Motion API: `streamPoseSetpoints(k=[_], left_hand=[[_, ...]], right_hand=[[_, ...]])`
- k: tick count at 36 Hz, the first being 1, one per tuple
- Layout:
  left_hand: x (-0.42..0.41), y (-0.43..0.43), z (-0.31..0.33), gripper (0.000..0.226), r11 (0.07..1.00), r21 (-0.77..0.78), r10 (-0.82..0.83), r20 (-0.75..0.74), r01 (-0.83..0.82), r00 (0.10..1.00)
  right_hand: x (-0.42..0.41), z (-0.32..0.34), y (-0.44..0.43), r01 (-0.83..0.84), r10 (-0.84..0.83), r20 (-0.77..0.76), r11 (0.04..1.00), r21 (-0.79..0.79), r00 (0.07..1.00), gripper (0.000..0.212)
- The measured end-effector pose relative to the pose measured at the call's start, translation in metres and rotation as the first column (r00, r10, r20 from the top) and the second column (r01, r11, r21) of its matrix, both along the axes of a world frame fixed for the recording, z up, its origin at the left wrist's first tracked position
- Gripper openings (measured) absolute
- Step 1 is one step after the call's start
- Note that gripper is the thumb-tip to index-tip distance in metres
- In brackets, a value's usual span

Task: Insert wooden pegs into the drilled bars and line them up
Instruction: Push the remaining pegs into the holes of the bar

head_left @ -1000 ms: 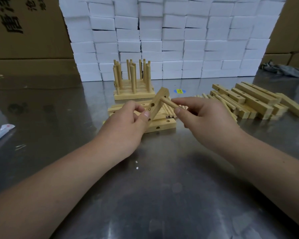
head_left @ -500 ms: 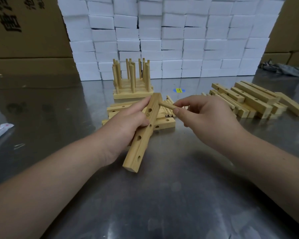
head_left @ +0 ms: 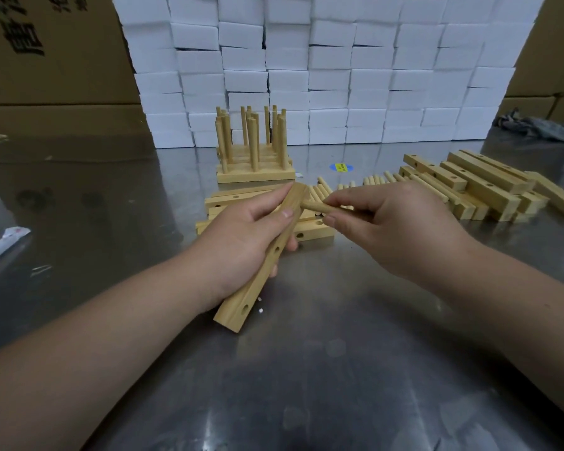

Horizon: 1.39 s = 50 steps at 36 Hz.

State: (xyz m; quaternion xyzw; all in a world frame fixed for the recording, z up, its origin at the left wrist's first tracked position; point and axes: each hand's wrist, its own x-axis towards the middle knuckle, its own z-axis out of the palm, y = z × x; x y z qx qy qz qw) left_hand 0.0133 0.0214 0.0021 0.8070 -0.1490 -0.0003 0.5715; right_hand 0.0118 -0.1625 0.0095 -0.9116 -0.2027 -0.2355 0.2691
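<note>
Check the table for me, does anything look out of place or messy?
Mostly tidy. Small white flecks lie on the metal table beside the bar in the left hand, and a white wrapper sits at the left edge.

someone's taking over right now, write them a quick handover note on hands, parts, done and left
Left hand: gripping a drilled bar, tilted above the steel table.
Right hand: pinching a wooden peg, tip at the bar's top hole, not clearly seated.
Done: pegged bars lined up behind.
Left: the held bar's other holes, empty bars at right and under the hands; loose pegs between.
</note>
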Motion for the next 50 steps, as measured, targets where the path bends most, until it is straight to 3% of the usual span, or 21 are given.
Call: streamPoseSetpoints(k=[6,11,13,16,20,23,26,30,33,35,39,40,42,44,45,47,50], left_hand=[[-0.005,0.001,0.007,0.032,0.999,0.040,-0.002,0.047,0.000,0.999],[-0.005,0.001,0.007,0.036,0.998,0.062,-0.014,0.066,0.010,0.998],[-0.006,0.001,0.007,0.038,0.997,0.071,-0.018,0.081,0.012,0.997],[-0.008,0.000,0.007,0.040,0.998,0.071,-0.004,0.116,-0.004,0.993],[-0.009,-0.001,0.009,0.041,0.998,0.066,-0.003,0.115,-0.005,0.993],[-0.008,-0.001,0.010,0.038,0.998,0.058,-0.006,0.096,0.000,0.995],[-0.005,0.000,0.011,0.036,0.999,-0.031,-0.007,0.044,0.008,0.999],[-0.004,0.003,0.011,0.037,0.998,-0.067,-0.003,-0.048,-0.001,0.999],[-0.004,0.000,0.007,0.020,0.995,0.094,0.018,0.020,-0.020,1.000],[-0.003,-0.002,0.003,0.021,0.988,0.141,0.046,0.074,-0.056,0.996],[0.003,0.000,0.001,0.026,0.987,0.000,0.159,0.047,-0.160,0.986],[0.005,0.001,0.001,0.027,0.980,-0.052,0.194,0.028,-0.193,0.981],[0.009,0.003,0.001,0.026,0.958,-0.140,0.250,-0.018,-0.250,0.968],[0.011,0.003,0.001,0.023,0.939,-0.193,0.276,-0.064,-0.284,0.959],[0.011,0.003,0.001,0.022,0.934,-0.207,0.281,-0.080,-0.292,0.956],[0.011,0.003,0.000,0.023,0.930,-0.212,0.288,-0.094,-0.302,0.953],[0.011,0.003,0.000,0.024,0.931,-0.206,0.285,-0.099,-0.300,0.953]], right_hand=[[-0.002,-0.001,0.002,-0.015,0.017,0.082,1.000,-0.022,0.997,0.019],[-0.004,-0.002,0.005,-0.062,0.070,-0.072,0.992,0.107,0.995,0.022],[-0.003,-0.001,0.007,-0.032,0.069,-0.161,0.975,0.222,0.985,0.017],[-0.002,-0.001,0.009,0.037,0.176,-0.357,0.855,0.517,0.918,0.022],[-0.001,-0.001,0.009,0.104,0.343,-0.480,0.718,0.689,0.808,0.027],[0.000,-0.001,0.010,0.114,0.378,-0.489,0.689,0.716,0.786,0.027],[0.004,0.000,0.010,0.117,0.298,-0.453,0.717,0.687,0.840,0.027],[0.007,0.008,0.003,0.131,0.266,-0.399,0.668,0.732,0.878,0.023],[0.008,0.009,-0.001,0.122,0.290,-0.387,0.641,0.758,0.875,0.024],[0.010,0.010,-0.002,0.128,0.309,-0.385,0.612,0.780,0.870,0.030],[0.016,0.015,-0.009,0.177,0.291,-0.373,0.530,0.830,0.881,0.049],[0.018,0.016,-0.012,0.201,0.213,-0.372,0.556,0.807,0.903,0.048],[0.021,0.016,-0.018,0.287,-0.081,-0.342,0.739,0.609,0.936,0.039],[0.027,0.014,-0.026,0.417,-0.380,-0.223,0.896,0.151,0.898,0.029],[0.030,0.013,-0.029,0.460,-0.466,-0.188,0.884,-0.080,0.864,0.028],[0.034,0.011,-0.033,0.486,-0.570,-0.195,0.800,-0.352,0.798,0.028],[0.038,0.010,-0.036,0.503,-0.635,-0.211,0.737,-0.451,0.743,0.028]])
